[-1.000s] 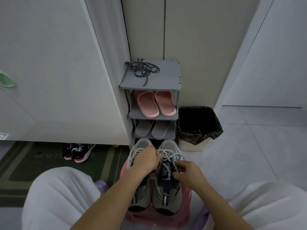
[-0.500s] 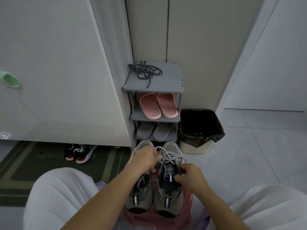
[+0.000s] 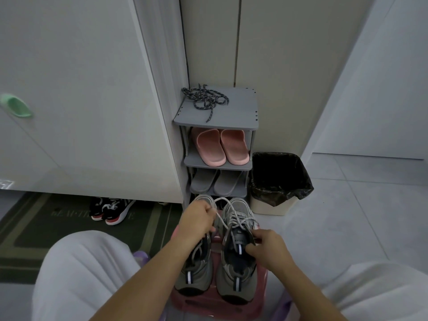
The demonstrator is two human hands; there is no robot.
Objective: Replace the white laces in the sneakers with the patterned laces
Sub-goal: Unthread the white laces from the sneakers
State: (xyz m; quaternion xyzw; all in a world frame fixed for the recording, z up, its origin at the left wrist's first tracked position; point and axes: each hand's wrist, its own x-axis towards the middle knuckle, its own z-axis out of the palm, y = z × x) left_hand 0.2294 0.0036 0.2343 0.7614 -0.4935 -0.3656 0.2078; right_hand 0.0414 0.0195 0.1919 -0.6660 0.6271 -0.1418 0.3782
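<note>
Two grey sneakers stand side by side on a pink stool [image 3: 260,304] between my knees. My left hand [image 3: 196,222] covers the left sneaker [image 3: 196,278] and pinches a strand of the white lace [image 3: 225,213], drawn up in a loop from the right sneaker [image 3: 238,278]. My right hand [image 3: 266,247] grips the right sneaker at its tongue and collar. The patterned laces [image 3: 205,100], dark with light flecks, lie in a loose tangle on top of the grey shoe rack [image 3: 240,112].
The rack holds pink slippers [image 3: 220,145] and grey slippers [image 3: 215,183]. A bin with a black liner [image 3: 279,179] stands right of it. Black and red shoes [image 3: 111,208] sit on a dark mat [image 3: 34,228] under a white cabinet at left. My knees flank the stool.
My left hand has pulled the white lace up and to the left, so a longer loop now stands out of the right sneaker. My right hand slid lower on that sneaker.
</note>
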